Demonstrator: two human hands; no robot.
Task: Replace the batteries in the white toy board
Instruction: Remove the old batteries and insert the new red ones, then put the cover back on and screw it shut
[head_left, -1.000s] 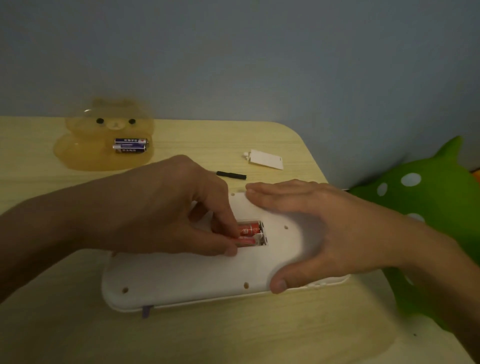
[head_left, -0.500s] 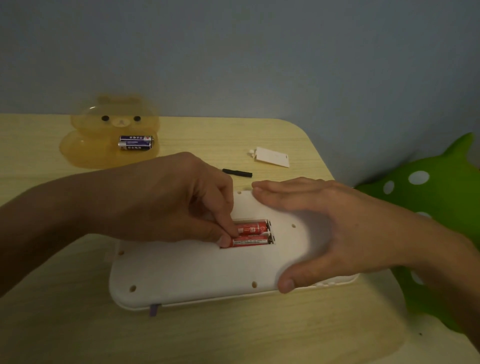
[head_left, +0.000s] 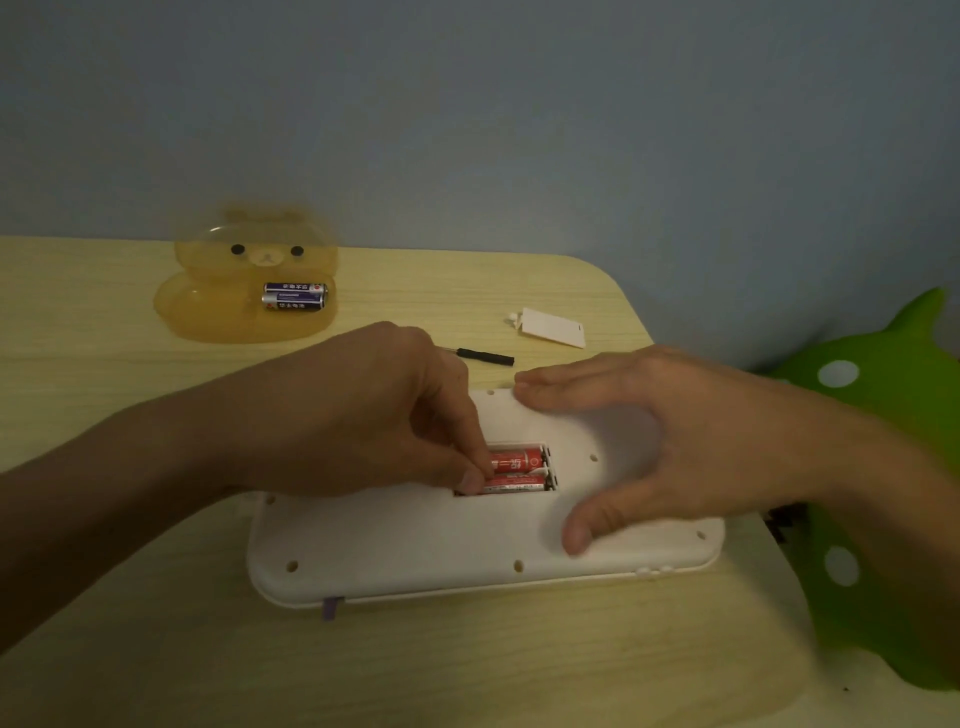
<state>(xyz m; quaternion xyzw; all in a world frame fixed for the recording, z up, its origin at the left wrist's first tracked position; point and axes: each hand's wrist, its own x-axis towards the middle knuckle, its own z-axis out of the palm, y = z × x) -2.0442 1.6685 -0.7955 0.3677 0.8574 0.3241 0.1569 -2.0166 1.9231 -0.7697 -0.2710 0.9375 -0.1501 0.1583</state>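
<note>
The white toy board lies face down on the wooden table, its battery bay uncovered. Two red batteries lie side by side in the bay. My left hand rests over the bay's left end, its thumb and forefinger pressing on the left ends of the red batteries. My right hand hovers over the board's right half with fingers spread and thumb apart, holding nothing. The white battery cover lies on the table behind the board. Two purple batteries sit in a yellow bear-shaped dish at the back left.
A small black screwdriver lies just behind the board, between my hands. A green spotted plush toy crowds the table's right edge. A blue-grey wall stands behind the table.
My right hand has lifted its palm off the board and its thumb has come off the front edge. My left fingers have shifted slightly on the batteries' left ends.
</note>
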